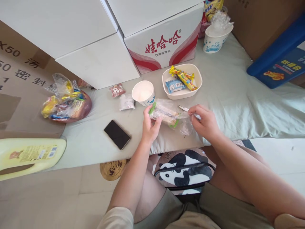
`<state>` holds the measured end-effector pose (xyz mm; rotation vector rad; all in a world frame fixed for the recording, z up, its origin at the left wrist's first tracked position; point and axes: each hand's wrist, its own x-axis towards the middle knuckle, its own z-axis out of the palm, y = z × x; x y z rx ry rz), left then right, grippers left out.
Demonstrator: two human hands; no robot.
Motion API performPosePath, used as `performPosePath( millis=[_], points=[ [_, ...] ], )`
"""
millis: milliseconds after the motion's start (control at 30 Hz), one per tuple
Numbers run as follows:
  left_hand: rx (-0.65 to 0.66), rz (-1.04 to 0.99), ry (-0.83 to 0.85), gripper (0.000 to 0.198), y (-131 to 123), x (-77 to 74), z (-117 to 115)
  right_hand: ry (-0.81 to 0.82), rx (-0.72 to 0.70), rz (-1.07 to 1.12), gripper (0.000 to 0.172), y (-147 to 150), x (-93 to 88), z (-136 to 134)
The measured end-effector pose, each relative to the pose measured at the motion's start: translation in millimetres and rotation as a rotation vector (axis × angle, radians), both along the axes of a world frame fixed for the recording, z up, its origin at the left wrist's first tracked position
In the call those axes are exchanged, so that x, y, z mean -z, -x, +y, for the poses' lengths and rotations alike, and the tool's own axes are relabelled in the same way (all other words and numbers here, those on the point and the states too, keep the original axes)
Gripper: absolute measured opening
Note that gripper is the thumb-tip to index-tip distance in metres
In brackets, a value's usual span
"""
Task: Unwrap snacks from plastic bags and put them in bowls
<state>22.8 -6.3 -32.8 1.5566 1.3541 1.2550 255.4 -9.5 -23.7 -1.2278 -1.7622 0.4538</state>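
My left hand [152,126] is closed on the left end of a clear plastic package [166,116] with green ends and pale contents, held low over the cloth. My right hand [203,122] pinches the stretched clear wrap at the package's right side. A slim white tool [183,108] with a dark tip sticks out from the right fingers; its kind is unclear. Crumpled clear plastic [186,128] hangs beside the right fingers. Just behind the left hand stands a white paper cup [143,90]. A white bowl [166,94] behind the package holds yellow and blue snack packets.
A black phone [117,134] lies left of my left arm. Two small packets, one reddish [117,90] and one whitish [127,102], lie near the cup. Farther left is a bowl of snacks [87,106]. Boxes [164,47] line the back; a paper bucket [213,39] stands back right.
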Motion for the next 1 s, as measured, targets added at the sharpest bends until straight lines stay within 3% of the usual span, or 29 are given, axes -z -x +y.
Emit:
performPosePath(
  millis=[100, 167, 367, 467, 533, 600, 667, 767, 867, 1000],
  points=[
    [-0.043, 0.056, 0.015, 0.054, 4, -2.2, 2, 0.026, 0.181, 0.058, 0.024, -2, -4.2, 2],
    [-0.064, 0.067, 0.044, 0.050, 4, -3.0, 2, 0.059, 0.228, 0.099, 0.024, -2, -6.3, 1],
    [-0.286, 0.082, 0.194, 0.027, 7, -9.0, 2, 0.092, 0.026, 0.005, 0.015, 2, -5.1, -2],
    [-0.369, 0.190, 0.113, 0.025, 12, -11.7, 2, 0.069, 0.013, -0.092, 0.017, 3, -0.2, 0],
    [-0.236, 0.227, 0.035, 0.028, 14, -12.4, 2, 0.079, 0.044, -0.139, 0.021, 2, 3.5, 1],
    [-0.010, 0.242, -0.008, 0.033, 15, -11.8, 2, 0.099, 0.059, -0.183, 0.026, 2, 6.4, 2],
    [0.093, 0.275, 0.003, 0.035, 14, -9.9, 2, 0.118, 0.048, -0.211, 0.026, 1, 8.0, 3],
    [-0.033, 0.258, 0.105, 0.020, 12, -6.2, 5, 0.122, 0.019, -0.194, 0.020, 2, 7.4, 1],
    [-0.179, 0.096, 0.133, 0.004, 12, -5.5, 9, 0.089, 0.042, -0.176, 0.019, 2, 5.7, 0],
    [-0.292, -0.130, 0.083, 0.008, 13, -10.1, 13, 0.057, 0.102, -0.290, 0.025, 3, 7.9, 0]
  ],
)
